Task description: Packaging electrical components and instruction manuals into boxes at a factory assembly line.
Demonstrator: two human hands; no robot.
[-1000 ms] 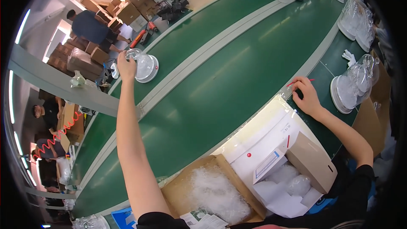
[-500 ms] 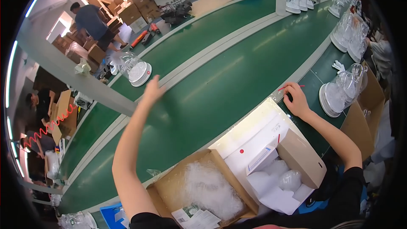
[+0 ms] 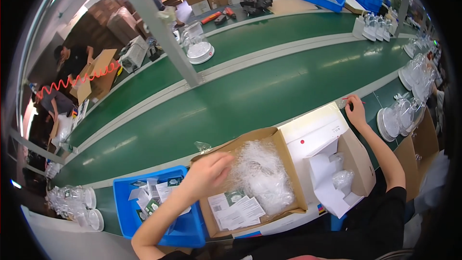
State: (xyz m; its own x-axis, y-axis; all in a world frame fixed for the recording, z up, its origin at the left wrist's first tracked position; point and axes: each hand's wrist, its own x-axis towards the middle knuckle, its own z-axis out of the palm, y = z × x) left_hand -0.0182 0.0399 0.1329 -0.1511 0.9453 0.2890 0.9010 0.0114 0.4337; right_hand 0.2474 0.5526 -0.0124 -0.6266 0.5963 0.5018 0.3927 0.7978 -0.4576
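My left hand (image 3: 208, 175) is over the left side of an open cardboard box (image 3: 299, 183), its fingers smeared by motion. Clear shredded filler (image 3: 262, 171) fills much of that box, and printed cards (image 3: 238, 213) lie at its near left. My right hand (image 3: 355, 110) is at the belt's near edge, thumb and fingers pinched on a thin red stick (image 3: 364, 102). Between the hands stands an open white-lined carton (image 3: 358, 161) with white paper (image 3: 323, 175) and a clear wrapped round thing (image 3: 342, 179) inside. A flat white box (image 3: 313, 130) lies behind it.
A blue bin (image 3: 199, 226) of cards stands left of the cardboard box. Clear domes on white bases (image 3: 201, 53) stand across the green belt (image 3: 240, 91), with more at right (image 3: 397, 120) and lower left (image 3: 82, 207). A grey post (image 3: 159, 29) rises beyond. People work at far left.
My left hand has come back from near the dome across the belt to above the cardboard box. My right hand stays at the belt edge with the red stick. The view has swung left.
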